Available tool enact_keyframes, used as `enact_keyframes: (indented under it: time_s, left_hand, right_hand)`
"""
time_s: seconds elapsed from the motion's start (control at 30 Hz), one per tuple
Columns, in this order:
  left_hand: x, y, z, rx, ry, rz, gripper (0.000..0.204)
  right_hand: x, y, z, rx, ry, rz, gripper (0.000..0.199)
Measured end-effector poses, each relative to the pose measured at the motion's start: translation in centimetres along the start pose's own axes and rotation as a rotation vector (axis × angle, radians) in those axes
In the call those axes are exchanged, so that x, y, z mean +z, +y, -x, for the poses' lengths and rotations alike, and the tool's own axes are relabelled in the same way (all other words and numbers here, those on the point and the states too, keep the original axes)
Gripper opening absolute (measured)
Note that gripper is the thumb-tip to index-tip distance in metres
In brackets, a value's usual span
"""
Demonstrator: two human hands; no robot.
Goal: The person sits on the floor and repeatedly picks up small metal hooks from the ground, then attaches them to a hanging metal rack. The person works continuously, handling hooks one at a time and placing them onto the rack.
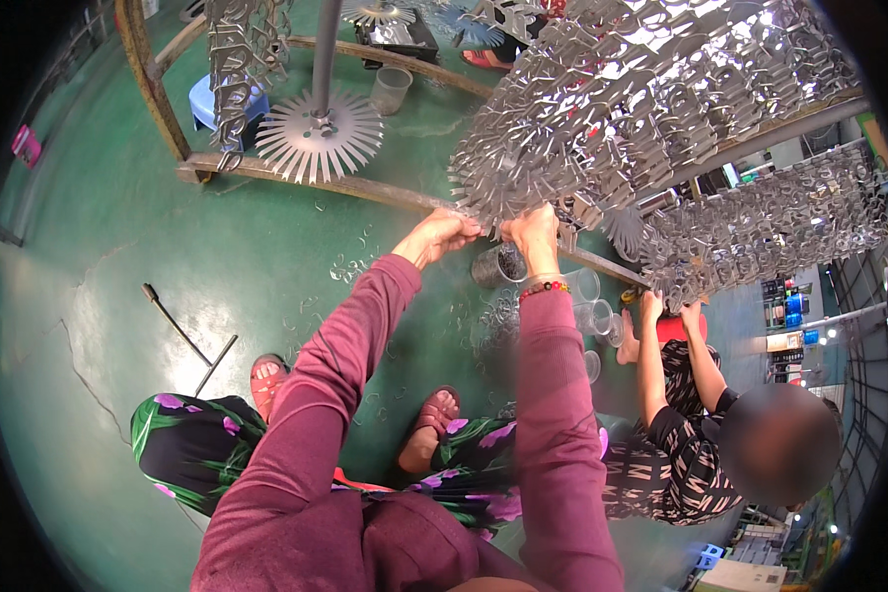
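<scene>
Both my arms reach forward to the lower edge of a dense hanging mass of shiny bent metal clips [572, 118]. My left hand [446, 234] is closed in a pinch beside the rack's bottom bar [365, 189]; whatever lies between its fingertips is too small to make out. Close to its right, my right hand [533, 237] is also closed, its fingers up against the lowest clips, and the back of the hand hides what it grips. Just below the hands, a clear container [498, 266] with metal pieces in it is on the green floor.
A slotted metal disc [320, 136] hangs on a pole at left, near a blue stool [229, 103]. Loose clips [350, 268] are scattered on the floor. A T-shaped metal tool [189, 340] lies at left. At right, a co-worker [686, 434] handles another hanging row [779, 217].
</scene>
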State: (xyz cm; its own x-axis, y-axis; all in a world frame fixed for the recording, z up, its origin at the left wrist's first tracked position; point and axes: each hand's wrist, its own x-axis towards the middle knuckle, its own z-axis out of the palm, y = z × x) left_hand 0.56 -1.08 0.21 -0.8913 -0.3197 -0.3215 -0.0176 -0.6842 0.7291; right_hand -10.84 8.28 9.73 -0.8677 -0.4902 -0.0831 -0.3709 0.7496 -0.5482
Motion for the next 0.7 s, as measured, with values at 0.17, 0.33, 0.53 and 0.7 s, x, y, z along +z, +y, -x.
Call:
enact_keyframes:
  time_s: [0.17,0.33,0.53,0.7]
  left_hand:
    - [-0.2,-1.0,0.2,0.031,-0.017,0.074,0.013]
    - [0.4,-1.6,0.2,-0.001,-0.036,0.069,0.010]
    - [0.2,-2.1,-0.2,0.023,-0.047,0.109,0.010]
    - [0.7,-1.7,0.1,-0.005,-0.036,0.143,0.007]
  right_hand:
    - [-1.2,-3.1,3.5,-0.010,0.072,0.009,0.034]
    - [-0.9,-1.5,3.1,-0.063,0.084,0.038,0.033]
    - [-0.5,-0.4,2.1,-0.066,0.039,0.077,0.031]
    - [0.2,0.8,1.8,-0.168,0.086,0.025,0.028]
